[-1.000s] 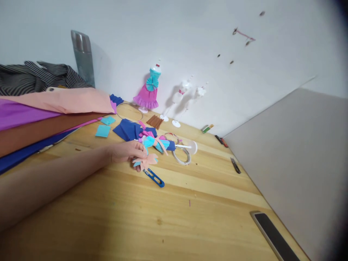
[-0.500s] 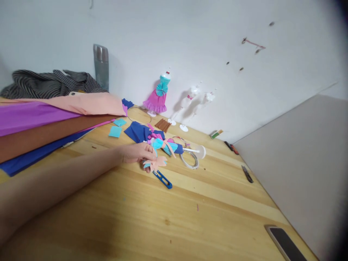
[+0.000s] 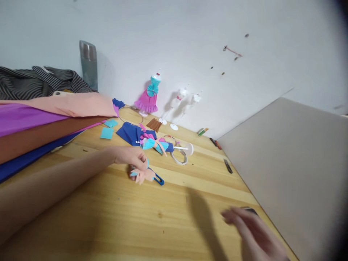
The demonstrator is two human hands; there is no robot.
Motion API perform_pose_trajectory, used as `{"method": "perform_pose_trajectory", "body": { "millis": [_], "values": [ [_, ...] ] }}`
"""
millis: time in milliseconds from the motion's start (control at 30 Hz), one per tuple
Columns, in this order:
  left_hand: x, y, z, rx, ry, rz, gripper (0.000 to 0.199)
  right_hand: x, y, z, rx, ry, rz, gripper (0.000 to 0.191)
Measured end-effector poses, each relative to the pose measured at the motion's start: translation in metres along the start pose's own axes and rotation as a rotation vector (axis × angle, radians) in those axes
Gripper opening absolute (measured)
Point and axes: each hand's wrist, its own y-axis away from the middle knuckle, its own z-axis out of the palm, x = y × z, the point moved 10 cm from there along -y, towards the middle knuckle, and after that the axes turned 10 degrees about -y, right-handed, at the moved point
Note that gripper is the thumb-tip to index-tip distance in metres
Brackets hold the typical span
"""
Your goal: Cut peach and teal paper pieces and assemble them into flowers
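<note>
My left hand [image 3: 133,159] is closed in a pinch on a flower-like piece [image 3: 144,175] with peach petals and light-blue tips. Blue thread snips [image 3: 160,179] lie partly hidden by that piece. Beyond the hand, a small dress form [image 3: 152,144] in light blue and dark blue lies on its side, its white stand pointing right. My right hand [image 3: 252,232] is in the lower right above the table, over a phone [image 3: 250,210] that it mostly covers. Its fingers are blurred, and I see nothing held.
Folded colored sheets [image 3: 54,123] and a striped cloth [image 3: 43,80] lie left, near a flask [image 3: 89,65]. A dressed form [image 3: 149,95] and two white forms [image 3: 178,99] stand by the wall. A tape roll [image 3: 179,159] and a utility knife [image 3: 227,166] are on the table [image 3: 122,221].
My right hand has come into view at the lower right. The view has shifted, so the scene sits further left. My left hand still holds the petalled piece, now lower and over more of the snips.
</note>
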Motion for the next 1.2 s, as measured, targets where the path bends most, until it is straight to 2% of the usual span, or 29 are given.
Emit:
{"method": "perform_pose_trajectory", "body": {
  "millis": [33,100,200,267,367,467,567,700,800,900,1033,1133,1200],
  "values": [
    [0.0,0.002,0.008,-0.059,-0.082,-0.031,0.023,-0.014,-0.012,0.03,-0.115,0.019,-0.044,0.019],
    [-0.003,0.004,0.015,-0.093,-0.213,-0.112,0.015,-0.048,-0.029,0.102,-0.42,0.066,-0.183,0.021],
    [-0.007,0.004,0.019,-0.092,-0.382,-0.19,0.009,-0.086,-0.047,0.182,-0.68,0.244,-0.326,0.021],
    [-0.004,0.003,0.02,-0.084,-0.453,-0.191,0.01,-0.097,-0.056,0.214,-0.735,0.367,-0.375,0.02],
    [-0.001,0.003,0.021,-0.077,-0.461,-0.179,0.01,-0.103,-0.064,0.241,-0.757,0.33,-0.375,0.018],
    [-0.003,0.004,0.018,-0.074,-0.44,-0.19,0.01,-0.099,-0.068,0.253,-0.751,0.301,-0.345,0.019],
    [-0.006,0.004,0.014,-0.071,-0.427,-0.201,0.011,-0.09,-0.072,0.253,-0.772,0.33,-0.306,0.019],
    [0.0,0.005,0.012,-0.053,-0.492,-0.177,0.012,-0.071,-0.088,0.229,-0.801,0.45,-0.223,0.014],
    [0.006,0.006,0.013,-0.045,-0.553,-0.151,0.017,-0.053,-0.109,0.205,-0.76,0.571,-0.142,0.014],
    [0.01,0.007,0.014,-0.028,-0.595,-0.14,0.021,-0.034,-0.125,0.192,-0.73,0.658,-0.074,0.013],
    [0.02,0.008,0.017,0.008,-0.714,-0.104,0.03,-0.014,-0.129,0.195,-0.774,0.705,-0.025,0.012],
    [0.034,0.01,0.012,0.105,-0.794,-0.06,0.032,-0.007,-0.13,0.199,-0.785,0.715,-0.014,0.014],
    [0.039,0.012,0.013,0.105,-0.78,-0.059,0.034,-0.005,-0.131,0.2,-0.786,0.722,-0.014,0.016]
  ]
}}
